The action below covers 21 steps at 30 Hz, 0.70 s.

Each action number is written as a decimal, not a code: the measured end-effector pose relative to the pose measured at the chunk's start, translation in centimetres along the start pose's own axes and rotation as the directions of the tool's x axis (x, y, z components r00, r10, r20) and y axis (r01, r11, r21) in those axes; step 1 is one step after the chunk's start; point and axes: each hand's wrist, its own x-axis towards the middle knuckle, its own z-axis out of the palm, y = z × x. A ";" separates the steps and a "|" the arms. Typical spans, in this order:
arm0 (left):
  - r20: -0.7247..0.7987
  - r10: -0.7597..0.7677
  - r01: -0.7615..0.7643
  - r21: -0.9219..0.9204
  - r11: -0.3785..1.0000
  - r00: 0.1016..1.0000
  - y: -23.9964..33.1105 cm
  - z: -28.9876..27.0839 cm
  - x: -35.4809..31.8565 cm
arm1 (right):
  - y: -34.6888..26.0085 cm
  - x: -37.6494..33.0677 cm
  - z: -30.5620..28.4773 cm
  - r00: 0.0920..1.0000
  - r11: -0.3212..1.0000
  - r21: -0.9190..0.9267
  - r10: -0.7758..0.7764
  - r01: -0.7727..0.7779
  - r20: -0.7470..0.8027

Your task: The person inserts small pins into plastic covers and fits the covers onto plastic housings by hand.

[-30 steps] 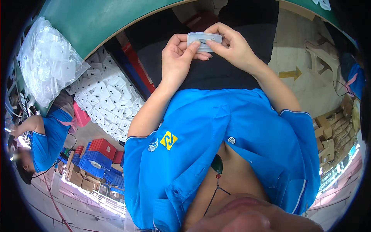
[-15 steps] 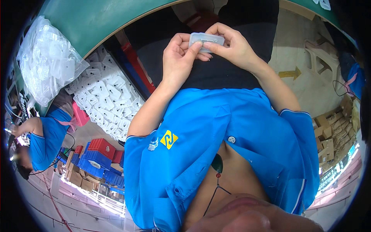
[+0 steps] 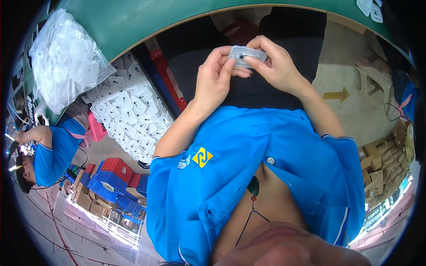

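Both my hands hold a small translucent white plastic piece (image 3: 238, 52), shaped like a rounded rectangular lid, above my dark-clothed lap. A small black fitting shows on its face. My left hand (image 3: 214, 82) grips the left end, thumb at the lower edge and fingers behind. My right hand (image 3: 280, 68) pinches the right end, its thumb pressed on the face near the black fitting and its bent index finger along the top edge. The underside of the piece is hidden.
A green table (image 3: 146, 15) curves across the top, bearing a clear bag (image 3: 66, 62) of white pieces at left and several loose pieces (image 3: 376, 13) at right. Many similar pieces (image 3: 128, 115) with black fittings lie heaped at left. Another person (image 3: 60, 153) sits beyond.
My left thumb has slid off the face toward the lower edge, uncovering the black fitting. My hands and the surroundings appear slightly lower and farther right, as the view has shifted.
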 end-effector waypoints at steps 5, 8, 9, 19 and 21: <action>-0.006 0.104 -0.104 -0.055 0.993 0.995 2.6 -0.8 -0.7 | -0.2 0.4 -0.2 0.993 0.881 0.468 0.020 -0.073 0.116; -0.165 0.283 -0.293 -0.041 0.955 0.945 5.1 -2.8 0.7 | -0.5 0.7 -0.5 0.991 0.741 0.670 -0.045 -0.050 0.124; -0.211 0.314 -0.315 0.029 0.949 0.926 6.1 -4.1 1.4 | -0.3 0.8 -0.5 0.995 0.775 0.631 -0.045 -0.025 0.094; -0.488 0.555 -0.379 0.417 0.826 0.673 12.0 -15.3 11.7 | -1.8 -0.1 -3.3 0.979 0.924 0.362 -0.052 0.122 -0.197; -0.456 0.529 -0.255 0.534 0.806 0.715 12.4 -16.2 12.5 | -2.8 0.3 -6.8 0.837 0.969 0.032 -0.197 0.247 -0.511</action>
